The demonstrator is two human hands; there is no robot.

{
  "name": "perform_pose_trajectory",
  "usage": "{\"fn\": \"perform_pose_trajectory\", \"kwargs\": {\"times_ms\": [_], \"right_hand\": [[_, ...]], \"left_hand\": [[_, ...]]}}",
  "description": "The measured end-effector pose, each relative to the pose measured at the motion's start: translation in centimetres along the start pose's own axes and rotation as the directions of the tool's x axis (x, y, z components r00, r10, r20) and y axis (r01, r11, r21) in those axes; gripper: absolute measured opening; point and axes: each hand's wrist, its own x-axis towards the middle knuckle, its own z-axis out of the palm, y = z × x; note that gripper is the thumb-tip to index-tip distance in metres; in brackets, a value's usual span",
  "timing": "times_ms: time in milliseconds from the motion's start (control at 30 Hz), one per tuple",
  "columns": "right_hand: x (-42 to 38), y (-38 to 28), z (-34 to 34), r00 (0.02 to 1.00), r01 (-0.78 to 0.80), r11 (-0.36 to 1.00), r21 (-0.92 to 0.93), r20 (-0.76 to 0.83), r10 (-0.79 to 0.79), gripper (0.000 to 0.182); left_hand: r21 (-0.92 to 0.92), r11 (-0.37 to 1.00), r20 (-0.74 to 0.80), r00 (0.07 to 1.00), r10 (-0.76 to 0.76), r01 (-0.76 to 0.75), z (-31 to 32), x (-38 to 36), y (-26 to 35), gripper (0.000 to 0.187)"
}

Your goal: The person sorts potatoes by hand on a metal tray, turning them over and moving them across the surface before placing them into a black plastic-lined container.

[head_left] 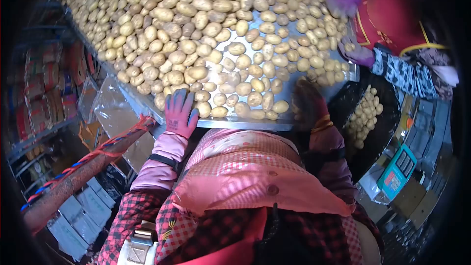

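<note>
Many potatoes [188,46] cover a metal sorting table [224,49], piled thickly at the far left and spread thinner near the front. My left hand [181,113], in a pink and grey glove, rests at the table's front edge with its fingers apart, touching or close to the nearest potatoes. At the front right corner is my right hand [309,103], in a dark-fingered glove with a reddish cuff. It lies in shadow beside a few potatoes, and its fingers are too dark to make out.
A black container [338,105] with potatoes stands right of the table. Across the right end, a co-worker's purple-gloved hand [360,54] is among potatoes. A red pole [83,174] wrapped with rope juts out at left. A teal device [398,171] sits at right.
</note>
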Motion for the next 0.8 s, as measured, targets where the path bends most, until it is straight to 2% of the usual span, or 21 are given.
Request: {"fn": "perform_pose_trajectory", "kwargs": {"times_ms": [33,67,133,167,200,233,300,367,400,433,500,567,633,700,733,767,800], "right_hand": [[1.4,1.9,0.3,0.984,0.18,0.942,-0.284,0.056,-0.171,0.037],[3.3,4.6,0.5,0.934,0.353,0.774,-0.525,0.159,-0.318,0.038],[4.1,5.2,4.1,0.846,0.524,0.539,-0.66,0.332,-0.417,0.044],[2.8,3.3,8.6,0.836,0.546,0.564,-0.619,0.364,-0.411,0.049],[2.3,1.1,12.1,0.755,0.647,0.288,-0.706,0.543,-0.367,0.057],[2.7,-0.2,14.7,0.673,0.714,-0.007,-0.7,0.69,-0.267,0.065],[6.4,0.0,17.5,0.705,0.707,-0.185,-0.682,0.702,0.107,0.067],[8.8,-2.7,19.5,0.786,0.619,-0.188,-0.763,0.596,0.165,0.071],[10.0,-3.3,18.6,0.783,0.619,0.177,-0.766,0.62,-0.054,0.071],[10.8,-4.2,16.7,0.79,0.602,0.505,-0.618,0.552,-0.267,0.072],[10.3,-6.6,13.5,0.751,0.657,0.682,-0.32,0.348,-0.561,0.067],[8.9,-7.8,8.6,0.861,0.508,0.816,-0.276,0.182,-0.474,0.063],[8.0,-5.6,4.1,0.856,0.496,0.78,-0.381,0.067,-0.512,0.064],[3.2,-3.3,2.5,0.916,0.352,0.712,-0.608,0.068,-0.395,0.055],[2.1,-0.3,1.0,0.874,0.388,0.362,-0.847,0.213,-0.437,0.053],[1.3,3.4,-0.6,0.841,0.37,-0.053,-0.927,0.359,-0.406,0.051],[-0.2,6.5,-1.5,0.872,0.421,0.284,-0.862,0.298,-0.388,0.051]], "left_hand": [[-0.008,1.0,0.015,1.0,-0.015,0.015,-0.2,0.0,0.1,0.059],[-0.018,0.999,0.011,0.999,-0.031,0.031,-0.2,0.0,0.1,0.059],[-0.035,0.997,0.003,0.998,-0.063,0.063,0.1,0.0,0.1,0.058],[-0.042,0.997,-0.006,0.997,-0.071,0.07,0.2,-0.1,0.1,0.058],[-0.047,0.996,-0.012,0.997,-0.074,0.074,0.2,-0.1,0.1,0.058],[-0.053,0.996,-0.012,0.997,-0.073,0.072,0.2,-0.3,0.0,0.057],[-0.064,0.996,-0.024,0.998,-0.059,0.057,0.4,-0.5,-0.2,0.056],[-0.074,0.996,-0.023,0.998,-0.053,0.051,0.3,-0.5,-0.3,0.056],[-0.067,0.997,-0.027,0.998,-0.051,0.049,0.4,-0.6,-0.4,0.056],[-0.076,0.995,-0.012,0.998,-0.059,0.058,0.4,-0.6,-0.4,0.057],[-0.098,0.993,0.011,0.998,-0.067,0.068,0.4,-0.5,-0.3,0.059],[-0.047,0.997,-0.009,0.998,-0.065,0.064,0.2,0.0,0.7,0.06],[0.015,0.999,0.033,0.999,-0.032,0.031,-0.2,1.4,1.8,0.063],[0.038,0.999,0.034,0.999,0.002,-0.004,0.8,4.0,1.7,0.066],[0.093,0.995,0.022,0.999,0.027,-0.029,1.5,5.7,1.1,0.064],[0.075,0.995,-0.006,0.998,0.059,-0.059,2.1,8.0,0.5,0.06],[0.173,0.982,-0.022,0.996,0.085,-0.08,1.0,10.2,1.3,0.059]]}}
